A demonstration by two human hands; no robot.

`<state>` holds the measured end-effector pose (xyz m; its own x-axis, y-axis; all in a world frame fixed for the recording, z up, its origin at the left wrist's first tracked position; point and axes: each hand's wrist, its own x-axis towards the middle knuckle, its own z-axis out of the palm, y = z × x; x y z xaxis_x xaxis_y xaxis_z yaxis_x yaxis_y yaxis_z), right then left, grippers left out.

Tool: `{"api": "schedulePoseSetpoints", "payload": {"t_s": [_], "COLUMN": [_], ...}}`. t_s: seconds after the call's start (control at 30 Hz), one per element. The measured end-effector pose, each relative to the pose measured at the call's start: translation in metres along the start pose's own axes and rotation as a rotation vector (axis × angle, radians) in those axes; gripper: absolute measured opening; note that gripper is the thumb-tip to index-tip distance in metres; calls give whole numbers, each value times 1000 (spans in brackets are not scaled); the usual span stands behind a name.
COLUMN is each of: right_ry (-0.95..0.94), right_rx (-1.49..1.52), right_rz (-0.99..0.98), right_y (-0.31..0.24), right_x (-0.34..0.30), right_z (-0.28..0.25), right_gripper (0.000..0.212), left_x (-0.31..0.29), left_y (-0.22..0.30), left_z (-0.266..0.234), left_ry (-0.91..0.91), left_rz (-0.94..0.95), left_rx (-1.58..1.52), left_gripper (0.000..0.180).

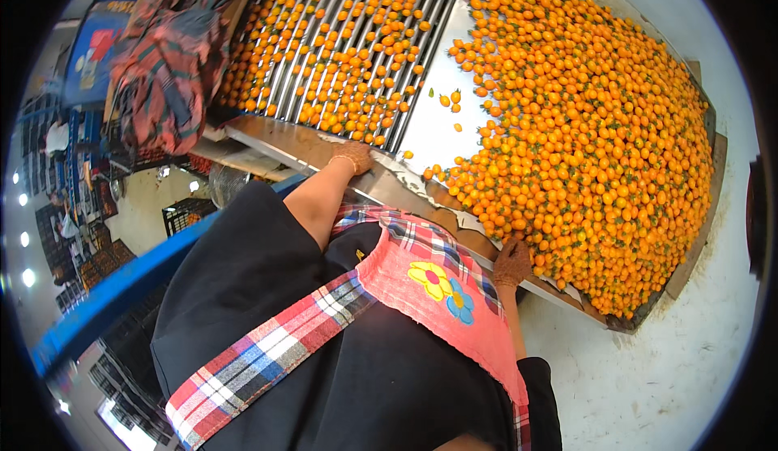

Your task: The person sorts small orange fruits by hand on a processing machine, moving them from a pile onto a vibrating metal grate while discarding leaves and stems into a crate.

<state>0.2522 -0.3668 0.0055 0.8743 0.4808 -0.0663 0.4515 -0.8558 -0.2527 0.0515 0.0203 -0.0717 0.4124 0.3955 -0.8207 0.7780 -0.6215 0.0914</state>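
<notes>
My left hand (354, 158), in a brown glove, lies on the metal ledge (300, 148) below the roller conveyor (279, 98). Small orange tomatoes (348, 115) sit in rows between the rollers, just beyond that hand. My right hand (512, 263), gloved likewise, rests at the near rim of the sorting table, against the big heap of orange cherry tomatoes (592, 135). Neither hand has a tomato visibly in it; the fingers look loosely laid out, though small in view. A few loose tomatoes (455, 108) lie on the white sheet (429, 119) between rollers and heap.
Crumpled plaid cloth (174, 54) hangs at the conveyor's left side. A blue rail (121, 297) runs along the left of my body. Beyond it are a black crate (186, 214) and stacked crates. A white wall-like surface (689, 370) borders the table on the right.
</notes>
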Motion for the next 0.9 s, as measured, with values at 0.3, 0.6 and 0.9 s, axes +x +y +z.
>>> {"api": "schedulePoseSetpoints", "payload": {"t_s": [0.3, 0.6, 0.9], "right_ry": [-22, -339, -716], "right_rx": [52, 35, -237], "right_rz": [-10, -720, -530], "right_y": [-4, 13, -103], "right_x": [11, 46, 94], "right_z": [-11, 35, 101], "right_gripper": [24, 37, 50], "left_x": [-73, -88, -74], "left_y": [-24, -15, -14], "left_z": [-6, -34, -9], "left_ry": [521, 641, 789], "left_rz": [-110, -233, -278], "left_rx": [-192, -362, -492], "left_gripper": [36, 23, 24]}}
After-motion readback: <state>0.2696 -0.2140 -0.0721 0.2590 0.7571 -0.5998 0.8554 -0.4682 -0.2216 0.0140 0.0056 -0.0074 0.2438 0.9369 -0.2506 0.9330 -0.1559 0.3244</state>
